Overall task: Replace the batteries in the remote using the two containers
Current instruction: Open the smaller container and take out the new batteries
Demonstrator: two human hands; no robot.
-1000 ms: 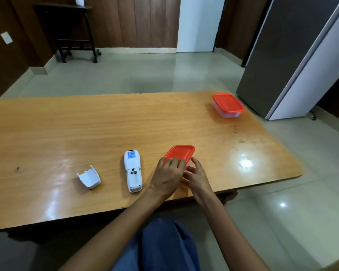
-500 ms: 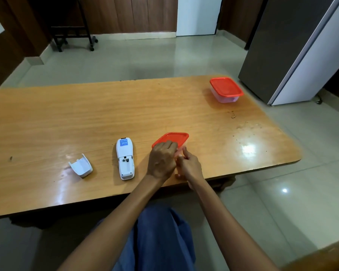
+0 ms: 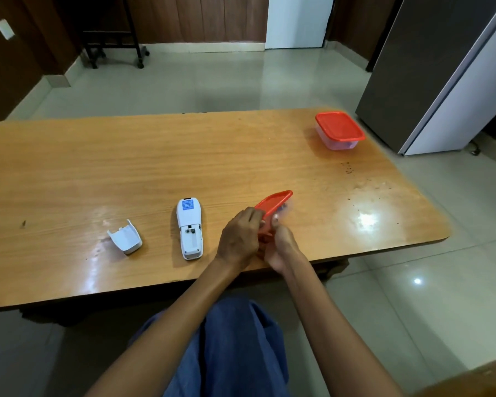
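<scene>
Head view. A wooden table carried all the objects of the task. Near its front edge, right of centre, both hands met at the near container. The left hand was closed over the near end of a red lid, which stood tilted, its far end raised above the table. The right hand gripped the near container from the right side and below, thumb up against the lid edge; the body of this container was mostly hidden behind the lid and the hands, and only a small clear part showed at its far right end. Whether the lid was fully free of the container could not be told.

Just left of the hands, near the front edge, the white remote lay face down, lengthwise from front to back, with its battery compartment open at the near half. Whether cells sat in the compartment could not be told. A blue label showed on its far end. The detached battery cover lay further left along the front edge, apart from the remote, hollow side partly up.

At the far right corner of the table stood the second container, clear-walled, its red lid seated flat, well apart from the hands. Its contents could not be made out.
</scene>
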